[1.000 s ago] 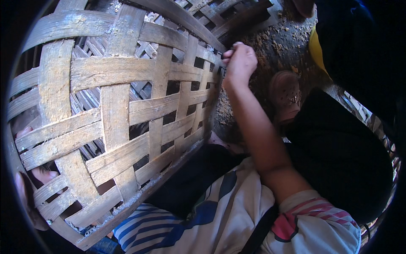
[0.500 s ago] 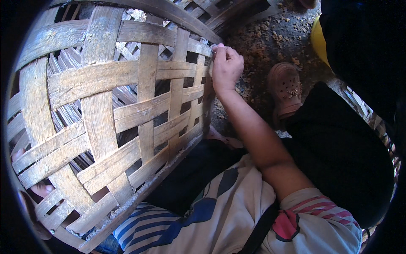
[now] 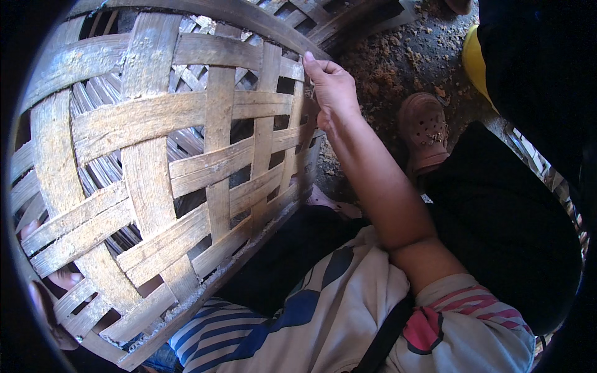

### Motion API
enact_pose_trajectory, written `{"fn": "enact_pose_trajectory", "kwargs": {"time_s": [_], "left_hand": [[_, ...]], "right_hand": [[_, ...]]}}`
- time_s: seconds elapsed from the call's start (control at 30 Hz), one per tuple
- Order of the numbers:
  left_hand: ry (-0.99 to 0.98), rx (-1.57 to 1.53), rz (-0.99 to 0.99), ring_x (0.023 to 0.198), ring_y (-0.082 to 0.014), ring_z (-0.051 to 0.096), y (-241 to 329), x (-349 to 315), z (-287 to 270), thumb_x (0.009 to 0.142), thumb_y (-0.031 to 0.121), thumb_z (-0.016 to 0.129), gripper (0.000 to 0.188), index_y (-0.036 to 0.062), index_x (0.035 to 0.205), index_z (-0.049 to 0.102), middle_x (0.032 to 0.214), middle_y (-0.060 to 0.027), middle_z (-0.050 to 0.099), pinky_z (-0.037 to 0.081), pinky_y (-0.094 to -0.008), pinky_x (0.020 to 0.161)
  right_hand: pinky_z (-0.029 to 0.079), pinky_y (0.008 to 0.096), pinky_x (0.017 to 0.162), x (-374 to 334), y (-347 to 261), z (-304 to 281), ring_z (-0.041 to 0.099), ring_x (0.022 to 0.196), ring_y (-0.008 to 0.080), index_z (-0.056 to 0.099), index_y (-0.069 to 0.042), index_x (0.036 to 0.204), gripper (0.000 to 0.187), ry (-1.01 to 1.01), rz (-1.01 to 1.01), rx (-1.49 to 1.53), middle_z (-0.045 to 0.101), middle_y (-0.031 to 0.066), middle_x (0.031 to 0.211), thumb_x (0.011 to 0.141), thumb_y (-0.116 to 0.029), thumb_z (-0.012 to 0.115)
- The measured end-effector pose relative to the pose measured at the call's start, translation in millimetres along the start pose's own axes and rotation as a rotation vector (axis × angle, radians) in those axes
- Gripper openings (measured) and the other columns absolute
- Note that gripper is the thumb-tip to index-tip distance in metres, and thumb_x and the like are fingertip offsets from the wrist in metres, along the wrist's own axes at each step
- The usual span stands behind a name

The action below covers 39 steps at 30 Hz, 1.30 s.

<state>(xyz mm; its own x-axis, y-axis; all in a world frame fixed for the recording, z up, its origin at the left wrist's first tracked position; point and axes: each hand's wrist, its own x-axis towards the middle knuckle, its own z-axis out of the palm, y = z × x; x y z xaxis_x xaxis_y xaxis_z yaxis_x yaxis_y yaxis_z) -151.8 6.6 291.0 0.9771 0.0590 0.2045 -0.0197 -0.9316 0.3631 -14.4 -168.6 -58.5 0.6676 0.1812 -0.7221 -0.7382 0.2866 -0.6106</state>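
Note:
A woven bamboo panel (image 3: 149, 186) in a wooden frame stands tilted across the left half of the view, its slats dusted with whitish crust. At its far left edge, my left hand (image 3: 62, 280) is mostly hidden, with a few fingertips showing through the gaps and at the rim, closed on the panel. My right hand (image 3: 334, 90) is at the panel's far right corner, thumb against the frame edge and fingers curled round it. The exact grip of those fingers is partly hidden.
Another woven panel (image 3: 311, 18) lies behind the far edge. Crumbly debris (image 3: 398, 62) covers the dark floor to the right. A brown clog (image 3: 424, 127) and a yellow curved object (image 3: 476, 65) are at the right. Thin slats show through the weave.
My right hand has turned at the corner, its thumb now pointing up along the frame edge. The left hand and panel have stayed nearly in place.

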Motion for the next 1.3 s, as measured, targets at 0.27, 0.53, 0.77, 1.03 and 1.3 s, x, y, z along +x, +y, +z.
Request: {"fn": "enact_pose_trajectory", "kwargs": {"time_s": [0.27,0.53,0.77,1.03,1.3], "left_hand": [[0.004,-0.001,0.003,0.091,-0.0214,0.063,-0.3,2.2,-1.5,0.102,0.019,0.036,0.029,0.0021,0.122,0.047,0.093,-0.0216,0.061,0.050,-0.0350,0.093],[0.006,-0.017,-0.012,0.091,-0.0218,0.063,-1.3,3.2,-0.6,0.102,0.019,0.036,0.029,0.0020,0.122,0.048,0.092,-0.0218,0.062,0.050,-0.0352,0.093],[0.007,-0.024,-0.023,0.090,-0.0222,0.063,-3.5,5.6,0.6,0.101,0.020,0.036,0.029,0.0020,0.121,0.048,0.091,-0.0219,0.062,0.050,-0.0354,0.093],[0.012,-0.027,-0.028,0.090,-0.0226,0.064,-5.0,5.3,-0.4,0.101,0.020,0.036,0.029,0.0019,0.121,0.049,0.091,-0.0221,0.062,0.050,-0.0357,0.092],[0.011,-0.037,-0.032,0.090,-0.0230,0.064,-6.7,5.4,1.3,0.101,0.021,0.037,0.030,0.0018,0.120,0.049,0.090,-0.0223,0.062,0.050,-0.0359,0.092]], "right_hand": [[0.044,0.0290,0.065,23.3,37.0,-16.8,0.052,0.067,0.0104,0.071,-0.001,0.082,0.026,0.322,-0.809,-0.619,0.064,0.0013,0.073,0.094,-0.025,0.070],[0.049,0.0427,0.079,64.4,42.9,-67.8,0.065,0.081,0.0318,0.071,-0.002,0.092,0.032,0.661,-0.557,-0.659,0.071,0.0169,0.086,0.092,-0.034,0.065],[0.044,0.0465,0.091,19.2,46.3,-31.5,0.058,0.102,0.0374,0.071,-0.007,0.099,0.044,0.477,-0.463,-0.862,0.069,0.0177,0.102,0.090,-0.050,0.062],[0.041,0.0444,0.095,29.5,46.0,-35.1,0.058,0.100,0.0328,0.073,-0.008,0.095,0.040,0.204,-0.200,-0.528,0.069,0.0114,0.098,0.082,-0.046,0.071],[0.040,0.0248,0.073,33.6,43.1,-37.0,0.050,0.076,0.0085,0.069,-0.008,0.089,0.016,0.039,-0.046,-0.010,0.061,-0.0027,0.082,0.085,-0.024,0.073]]}}
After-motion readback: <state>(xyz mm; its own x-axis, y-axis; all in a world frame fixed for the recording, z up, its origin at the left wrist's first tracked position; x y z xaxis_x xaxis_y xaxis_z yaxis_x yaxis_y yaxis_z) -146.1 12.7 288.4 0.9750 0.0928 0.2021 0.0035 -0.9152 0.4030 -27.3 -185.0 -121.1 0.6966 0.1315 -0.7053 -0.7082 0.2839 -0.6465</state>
